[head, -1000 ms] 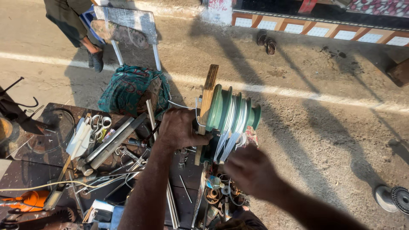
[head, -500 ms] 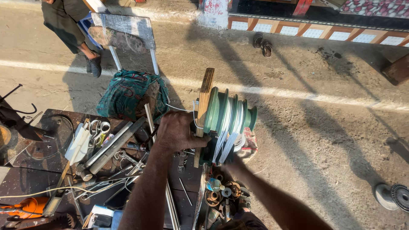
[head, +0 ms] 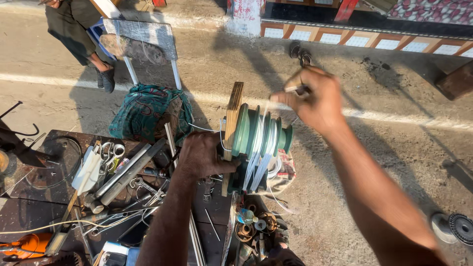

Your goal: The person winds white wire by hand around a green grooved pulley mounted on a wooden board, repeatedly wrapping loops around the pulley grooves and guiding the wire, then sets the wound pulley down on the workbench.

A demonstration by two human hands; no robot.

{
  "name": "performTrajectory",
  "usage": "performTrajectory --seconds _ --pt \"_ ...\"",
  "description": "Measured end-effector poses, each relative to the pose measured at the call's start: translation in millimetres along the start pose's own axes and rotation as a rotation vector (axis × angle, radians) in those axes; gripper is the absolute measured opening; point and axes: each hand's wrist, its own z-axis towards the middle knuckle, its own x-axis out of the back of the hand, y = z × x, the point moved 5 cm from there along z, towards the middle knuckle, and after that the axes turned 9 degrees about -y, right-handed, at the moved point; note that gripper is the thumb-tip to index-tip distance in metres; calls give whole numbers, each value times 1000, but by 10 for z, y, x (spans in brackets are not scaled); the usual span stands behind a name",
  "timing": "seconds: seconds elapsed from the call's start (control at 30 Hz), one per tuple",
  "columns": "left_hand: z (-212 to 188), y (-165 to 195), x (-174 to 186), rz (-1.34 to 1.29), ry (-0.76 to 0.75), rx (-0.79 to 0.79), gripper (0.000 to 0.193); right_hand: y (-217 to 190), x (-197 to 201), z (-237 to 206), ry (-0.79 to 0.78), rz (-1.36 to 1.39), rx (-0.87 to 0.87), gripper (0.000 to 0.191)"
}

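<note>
A green winding form with several grooved discs is mounted on a wooden slat at the edge of a workbench. White wire lies wound in its grooves. My left hand grips the slat and the form's left side. Raised above the form, my right hand pinches a strand of the white wire that runs down into the grooves.
The dark workbench holds scissors, metal bars, pliers, loose wire and an orange tool. A teal cloth bundle sits by a chair. A person stands at the top left. Sandals lie on the road.
My right hand has come up from below the form to above it, drawing the white wire upward. My left hand has stayed on the slat.
</note>
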Motion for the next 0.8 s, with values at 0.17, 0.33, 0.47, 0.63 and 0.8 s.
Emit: performTrajectory --seconds 0.17,0.33,0.47,0.63,0.8 --pt "5 9 5 15 15 -9 54 1043 -1785 -1117 -173 642 -835 15" --pt "-13 -60 -50 44 -18 42 53 10 -2489 -2800 -653 398 -1044 39" --pt "-13 -65 -51 24 3 45 52 -1023 -1551 -2057 -392 11 -25 22" --pt "18 -4 -14 39 16 14 51 -1124 -186 -711 -258 -481 380 19" --pt "-2 15 9 -3 -5 23 47 436 -153 34 -65 198 -317 20"
